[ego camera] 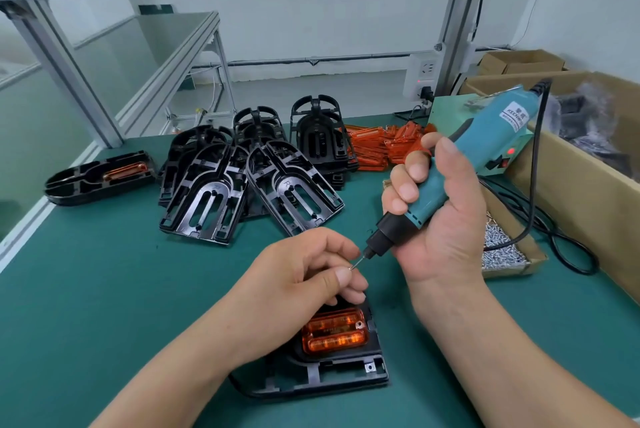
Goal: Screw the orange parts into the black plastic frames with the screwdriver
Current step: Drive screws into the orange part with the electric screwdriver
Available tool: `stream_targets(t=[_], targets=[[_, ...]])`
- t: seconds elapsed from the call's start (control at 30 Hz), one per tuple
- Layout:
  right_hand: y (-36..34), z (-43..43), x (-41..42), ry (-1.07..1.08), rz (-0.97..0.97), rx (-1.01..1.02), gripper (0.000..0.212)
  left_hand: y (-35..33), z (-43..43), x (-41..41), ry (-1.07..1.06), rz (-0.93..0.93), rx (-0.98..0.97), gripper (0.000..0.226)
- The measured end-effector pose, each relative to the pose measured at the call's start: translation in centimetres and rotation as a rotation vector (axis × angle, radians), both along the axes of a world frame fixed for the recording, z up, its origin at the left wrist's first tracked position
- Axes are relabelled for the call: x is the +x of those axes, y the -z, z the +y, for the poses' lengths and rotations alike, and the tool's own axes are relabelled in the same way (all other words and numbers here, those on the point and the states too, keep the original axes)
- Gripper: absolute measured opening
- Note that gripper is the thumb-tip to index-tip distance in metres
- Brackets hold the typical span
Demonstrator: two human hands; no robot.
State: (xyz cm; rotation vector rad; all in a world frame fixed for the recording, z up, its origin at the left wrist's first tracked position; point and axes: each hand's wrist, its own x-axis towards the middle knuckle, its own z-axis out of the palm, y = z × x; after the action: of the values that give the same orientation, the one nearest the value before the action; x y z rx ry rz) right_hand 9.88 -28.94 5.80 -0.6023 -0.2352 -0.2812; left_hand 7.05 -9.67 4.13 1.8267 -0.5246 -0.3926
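My right hand (pixel 440 206) grips a teal electric screwdriver (pixel 460 164), tilted with its bit pointing down-left. My left hand (pixel 301 275) pinches a small screw (pixel 351 267) at the bit's tip. Below my left hand a black plastic frame (pixel 322 375) lies on the green mat, with an orange part (pixel 334 330) seated in it; my fingers hide the frame's far end. Several empty black frames (pixel 242 181) are piled at the centre back. A heap of loose orange parts (pixel 384 145) lies behind them to the right. Another frame holding an orange part (pixel 100 176) rests at the far left.
A small cardboard tray of screws (pixel 502 251) sits right of my right hand. A large cardboard box (pixel 588 164) runs along the right edge. The screwdriver's black cable (pixel 554 240) loops across the mat. Aluminium posts (pixel 69 81) stand at the back.
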Motion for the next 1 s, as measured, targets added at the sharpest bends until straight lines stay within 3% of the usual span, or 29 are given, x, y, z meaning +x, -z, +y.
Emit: stream_targets(t=[1.0], targets=[[-0.05,0.23,0.02,0.033,0.017,-0.012,0.009,0.15,0.05,-0.11,-0.004,-0.024,0.037,0.025]])
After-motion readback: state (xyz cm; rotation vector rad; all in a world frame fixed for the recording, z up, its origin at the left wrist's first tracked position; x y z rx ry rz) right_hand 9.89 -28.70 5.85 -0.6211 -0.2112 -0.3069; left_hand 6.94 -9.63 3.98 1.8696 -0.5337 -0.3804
